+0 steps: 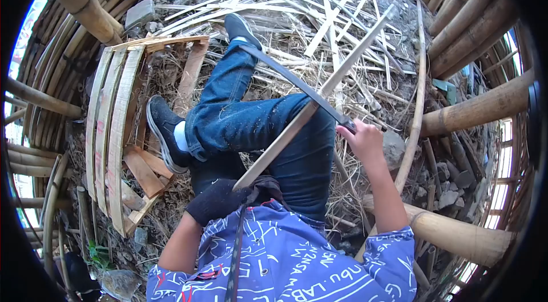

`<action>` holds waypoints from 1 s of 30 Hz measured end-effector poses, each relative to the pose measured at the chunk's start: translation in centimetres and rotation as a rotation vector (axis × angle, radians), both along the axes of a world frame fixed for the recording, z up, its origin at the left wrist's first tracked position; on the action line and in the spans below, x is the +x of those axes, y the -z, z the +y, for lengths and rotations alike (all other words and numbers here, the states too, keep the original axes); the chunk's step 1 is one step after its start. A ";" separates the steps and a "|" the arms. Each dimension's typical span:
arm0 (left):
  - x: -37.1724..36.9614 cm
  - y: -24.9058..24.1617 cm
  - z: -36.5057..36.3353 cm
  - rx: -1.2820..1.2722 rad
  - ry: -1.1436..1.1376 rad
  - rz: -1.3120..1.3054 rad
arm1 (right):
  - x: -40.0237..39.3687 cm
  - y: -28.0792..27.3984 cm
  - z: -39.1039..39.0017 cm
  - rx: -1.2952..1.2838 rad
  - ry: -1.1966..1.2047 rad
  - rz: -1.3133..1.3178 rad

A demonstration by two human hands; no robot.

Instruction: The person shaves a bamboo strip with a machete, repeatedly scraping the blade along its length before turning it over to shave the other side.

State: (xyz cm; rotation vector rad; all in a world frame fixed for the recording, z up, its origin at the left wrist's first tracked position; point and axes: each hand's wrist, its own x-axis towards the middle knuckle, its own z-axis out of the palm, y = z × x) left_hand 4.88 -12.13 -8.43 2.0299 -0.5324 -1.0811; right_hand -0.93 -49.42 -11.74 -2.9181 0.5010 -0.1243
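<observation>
A long pale bamboo strip (pixel 274 151) runs diagonally from my lap up to the right, across my thigh. Its lower end is in my left hand (pixel 218 201), which wears a dark glove and is closed around it near my waist. My bare right hand (pixel 362 137) is closed on the handle of a long machete (pixel 297 82). The dark blade points up and left toward my shoe and crosses the strip above my knee. At the crossing, blade and strip look to be touching. The tip of the blade lies near my ankle.
Many thin split strips (pixel 328 19) are scattered on the ground beyond my feet. A broken wooden crate (pixel 117 125) stands at the left. Thick bamboo poles (pixel 456 233) and walls enclose both sides. Stones (pixel 394 150) and a long thin pole (pixel 421 73) lie on the right.
</observation>
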 end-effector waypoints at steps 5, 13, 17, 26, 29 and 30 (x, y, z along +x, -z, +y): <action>0.3 0.2 -0.1 0.047 0.009 -0.027 | -0.6 0.1 1.9 0.100 0.025 -0.049; 0.3 0.6 -0.5 0.117 0.008 0.005 | 0.0 0.8 1.6 -0.018 0.050 -0.047; 0.1 0.9 -0.1 0.053 0.009 -0.060 | 0.2 0.1 0.2 0.051 -0.006 0.034; 0.1 -0.5 0.1 0.105 -0.036 0.054 | 1.0 1.0 -0.8 0.031 0.035 -0.030; 0.3 -1.3 -0.8 0.260 -0.082 0.208 | 1.7 2.0 -2.3 0.054 0.184 -0.103; 0.6 -0.9 -0.8 0.251 -0.079 0.197 | 1.6 1.8 -2.4 0.134 0.181 -0.135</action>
